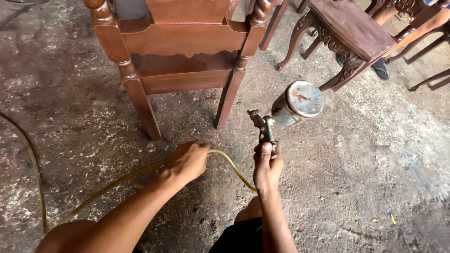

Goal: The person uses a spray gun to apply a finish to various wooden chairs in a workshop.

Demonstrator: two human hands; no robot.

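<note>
Near the bottom centre of the view, the right hand (267,166) is closed around the grip of a worn metal spray gun with a round dented cup (287,110), thumb laid up along the back of the handle. The gun sits just above the floor, its cup tipped right and its nozzle pointing left and slightly away, toward the near legs of the reddish-brown carved wooden chair (180,56) that stands just beyond the hands.

The left hand (189,160) is closed over the thin yellowish rubber hose (117,180), holding it up off the dusty grey concrete floor (375,178). The hose arcs from that hand to the base of the gun and trails away to the near left.

As for progress, the chair already shows an even reddish-brown colour on its rails and legs; whether that coat is wet or dry cannot be told. No mist shows at the nozzle, so spraying does not appear to be under way, and the lower legs look like the part under attention.

By count: one spray gun, one hose, one chair close by, and at the far right a carved brown stool (349,28) with parts of further furniture legs beside it, too cropped to count. A dark sandal (380,70) lies under them.
</note>
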